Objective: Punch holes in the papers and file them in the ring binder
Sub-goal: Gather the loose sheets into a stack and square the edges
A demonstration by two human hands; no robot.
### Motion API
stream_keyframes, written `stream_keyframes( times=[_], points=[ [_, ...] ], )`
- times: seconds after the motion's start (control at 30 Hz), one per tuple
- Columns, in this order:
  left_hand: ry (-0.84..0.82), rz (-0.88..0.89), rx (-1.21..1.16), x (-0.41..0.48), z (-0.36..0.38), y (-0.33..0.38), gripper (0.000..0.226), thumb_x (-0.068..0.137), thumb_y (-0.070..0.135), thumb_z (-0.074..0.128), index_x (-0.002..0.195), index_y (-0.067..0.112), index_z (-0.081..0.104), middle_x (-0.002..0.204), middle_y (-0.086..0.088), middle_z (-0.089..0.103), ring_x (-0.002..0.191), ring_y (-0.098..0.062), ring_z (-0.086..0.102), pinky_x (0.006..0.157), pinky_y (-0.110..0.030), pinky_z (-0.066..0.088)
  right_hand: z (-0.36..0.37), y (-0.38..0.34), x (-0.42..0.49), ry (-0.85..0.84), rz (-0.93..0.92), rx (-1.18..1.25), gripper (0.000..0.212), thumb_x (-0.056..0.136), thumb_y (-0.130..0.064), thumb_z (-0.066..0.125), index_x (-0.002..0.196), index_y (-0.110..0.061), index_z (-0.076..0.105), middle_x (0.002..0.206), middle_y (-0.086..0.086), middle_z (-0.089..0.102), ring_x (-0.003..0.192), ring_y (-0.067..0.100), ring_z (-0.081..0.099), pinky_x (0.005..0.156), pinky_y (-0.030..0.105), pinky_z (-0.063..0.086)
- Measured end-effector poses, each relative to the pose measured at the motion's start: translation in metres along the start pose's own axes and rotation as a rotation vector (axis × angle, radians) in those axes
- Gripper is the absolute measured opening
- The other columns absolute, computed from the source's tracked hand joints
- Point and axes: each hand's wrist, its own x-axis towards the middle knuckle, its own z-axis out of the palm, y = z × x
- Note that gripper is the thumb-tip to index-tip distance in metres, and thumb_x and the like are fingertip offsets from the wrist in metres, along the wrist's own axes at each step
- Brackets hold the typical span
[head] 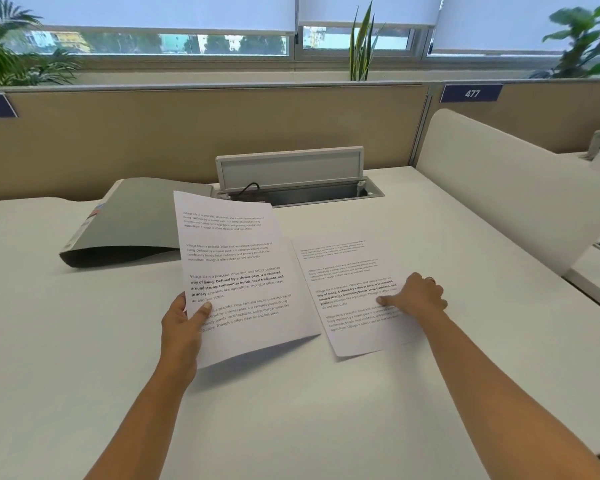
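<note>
My left hand [182, 327] grips a printed white sheet [243, 271] by its left edge and holds it tilted, lifted off the white desk [291, 427]. To its right, a second printed sheet [354, 296] lies flat on the desk. My right hand [418, 296] rests on that sheet's right part, fingers curled and fingertips pressing down on it. A grey ring binder [132, 223] lies closed at the back left, partly hidden behind the lifted sheet. No hole punch is in view.
An open cable hatch [291, 174] with a raised grey lid sits in the desk behind the papers. A beige partition [153, 133] runs along the back, and a white divider panel [499, 188] stands on the right. Plants line the window sill.
</note>
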Motion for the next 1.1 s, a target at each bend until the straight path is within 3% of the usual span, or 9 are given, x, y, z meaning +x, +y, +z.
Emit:
stream_keyframes(
  times=[0.27,0.47,0.63,0.8,0.9,1.0,1.1],
  points=[
    [0.000,-0.005,0.017,0.001,0.000,-0.001,0.035,0.090,0.003,0.054,0.124,0.010,0.051,0.118,-0.009,0.062,0.096,-0.029,0.061,0.088,-0.040,0.048,-0.004,0.000,-0.001,-0.125,-0.001,0.147,0.062,0.070,-0.030,0.079,0.119,-0.005,0.051,0.127,0.015,0.054,0.119,0.034,0.048,0.103,0.045,0.038],
    [-0.012,-0.005,0.019,-0.002,0.001,0.000,0.037,0.090,0.002,0.053,0.127,0.007,0.049,0.122,-0.011,0.061,0.098,-0.029,0.061,0.089,-0.040,0.047,0.000,0.000,-0.007,-0.067,-0.055,0.214,0.065,0.073,-0.021,0.078,0.124,-0.004,0.042,0.127,0.014,0.053,0.117,0.032,0.050,0.095,0.041,0.044],
    [-0.013,0.000,0.034,-0.005,0.003,0.002,0.038,0.091,0.003,0.053,0.128,0.010,0.049,0.121,-0.009,0.061,0.095,-0.028,0.061,0.087,-0.038,0.048,0.004,-0.004,-0.015,0.157,-0.157,0.067,0.041,0.083,-0.006,0.055,0.122,-0.009,0.042,0.116,0.015,0.057,0.102,0.034,0.057,0.072,0.033,0.039],
    [-0.005,-0.004,0.033,-0.005,0.002,0.002,0.033,0.092,0.005,0.052,0.124,0.012,0.052,0.121,-0.009,0.061,0.096,-0.027,0.061,0.089,-0.039,0.048,-0.008,-0.013,-0.020,0.340,-0.298,0.067,0.024,0.088,-0.014,0.051,0.111,-0.007,0.050,0.104,0.016,0.062,0.081,0.031,0.056,0.065,0.030,0.036],
    [0.007,-0.024,0.026,-0.005,0.004,0.001,0.033,0.095,0.009,0.046,0.128,0.013,0.051,0.121,-0.010,0.061,0.098,-0.028,0.061,0.089,-0.040,0.048,-0.021,-0.024,-0.028,0.422,-0.404,0.135,0.021,0.091,-0.020,0.052,0.107,-0.007,0.055,0.098,0.016,0.065,0.069,0.027,0.048,0.062,0.027,0.034],
    [0.007,-0.035,0.035,-0.006,0.007,0.002,0.032,0.098,0.012,0.041,0.128,0.015,0.052,0.121,-0.009,0.061,0.100,-0.029,0.061,0.091,-0.041,0.048,-0.035,-0.039,-0.039,0.481,-0.519,0.196,0.023,0.094,-0.022,0.050,0.109,-0.007,0.059,0.098,0.017,0.068,0.075,0.030,0.057,0.065,0.025,0.035],
    [0.002,-0.033,0.050,-0.008,0.009,0.003,0.032,0.099,0.013,0.039,0.127,0.015,0.052,0.121,-0.009,0.061,0.101,-0.028,0.060,0.091,-0.039,0.047,-0.048,-0.054,-0.053,0.503,-0.646,0.302,0.025,0.095,-0.022,0.049,0.111,-0.008,0.062,0.097,0.014,0.069,0.068,0.019,0.050,0.058,0.018,0.034]
  ],
)
